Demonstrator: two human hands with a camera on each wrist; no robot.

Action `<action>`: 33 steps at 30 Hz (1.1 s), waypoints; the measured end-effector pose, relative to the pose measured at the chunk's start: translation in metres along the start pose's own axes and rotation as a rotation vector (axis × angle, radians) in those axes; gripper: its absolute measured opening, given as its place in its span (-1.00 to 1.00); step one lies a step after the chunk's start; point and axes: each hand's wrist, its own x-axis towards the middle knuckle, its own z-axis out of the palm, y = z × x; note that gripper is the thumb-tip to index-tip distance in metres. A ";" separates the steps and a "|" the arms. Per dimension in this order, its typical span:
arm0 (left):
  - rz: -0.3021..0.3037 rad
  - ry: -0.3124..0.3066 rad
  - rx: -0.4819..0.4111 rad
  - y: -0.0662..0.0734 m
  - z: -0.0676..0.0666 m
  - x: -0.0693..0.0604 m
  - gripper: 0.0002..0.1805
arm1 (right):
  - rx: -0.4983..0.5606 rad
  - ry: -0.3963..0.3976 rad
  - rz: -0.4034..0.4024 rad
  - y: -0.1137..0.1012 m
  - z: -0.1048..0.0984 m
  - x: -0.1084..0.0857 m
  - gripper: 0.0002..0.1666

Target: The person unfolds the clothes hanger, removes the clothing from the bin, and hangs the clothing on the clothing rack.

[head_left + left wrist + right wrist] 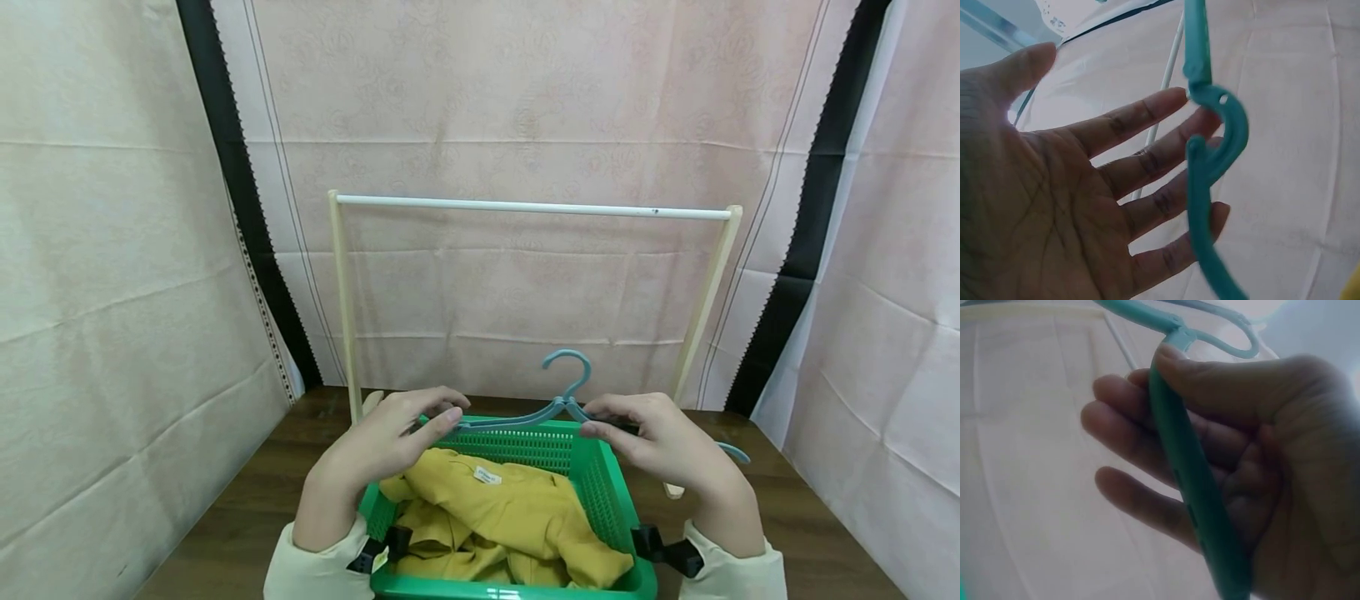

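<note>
Two hands of mine are at one blue hanger (517,422), which is above the far part of the green basket (609,479) with its hook (567,353) upward. My right hand (652,429) pinches one arm of it, close to the hook, between thumb and fingers. My left hand (382,437) is at the other end, fingers spread and thumb well apart from them; the fingertips lie behind the hanger, and I cannot tell how firmly they touch it.

Inside the basket, below my hands, a yellow garment (517,508) lies crumpled, its white label (487,475) facing up. The basket stands on my brown table (247,508). Beyond it rises a rack (532,206), its white bar running across between two cream posts, before a pale curtain (510,100). Just beside my right wrist, another blue curved piece (733,452) shows, mostly hidden.
</note>
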 end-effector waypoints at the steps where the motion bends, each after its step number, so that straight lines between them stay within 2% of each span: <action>1: -0.020 -0.005 -0.007 -0.001 -0.001 0.000 -0.61 | 0.001 0.000 0.004 0.000 -0.001 -0.001 -0.78; 5: -0.090 -0.012 -0.016 -0.008 -0.001 -0.002 -0.57 | 0.005 -0.008 0.040 0.003 -0.003 -0.004 -0.79; 9: -0.156 -0.017 0.003 -0.018 -0.001 -0.002 -0.54 | 0.015 -0.029 0.138 0.005 -0.008 -0.008 -0.84; 13: -0.263 -0.063 0.014 -0.026 0.000 -0.002 -0.49 | 0.017 -0.044 0.233 0.005 -0.015 -0.014 -0.90; 17: -0.355 -0.112 0.010 -0.032 0.003 -0.002 -0.41 | 0.013 -0.056 0.262 0.007 -0.018 -0.018 -0.92; 24: -0.402 -0.156 0.018 -0.035 0.004 -0.003 -0.36 | 0.037 -0.087 0.283 0.010 -0.018 -0.018 -0.92; 29: -0.469 -0.225 0.000 -0.038 0.006 -0.003 -0.41 | 0.044 -0.088 0.290 0.010 -0.017 -0.018 -0.92; 33: -0.486 -0.279 -0.005 -0.041 0.008 -0.003 -0.47 | 0.035 -0.093 0.294 0.009 -0.018 -0.018 -0.92</action>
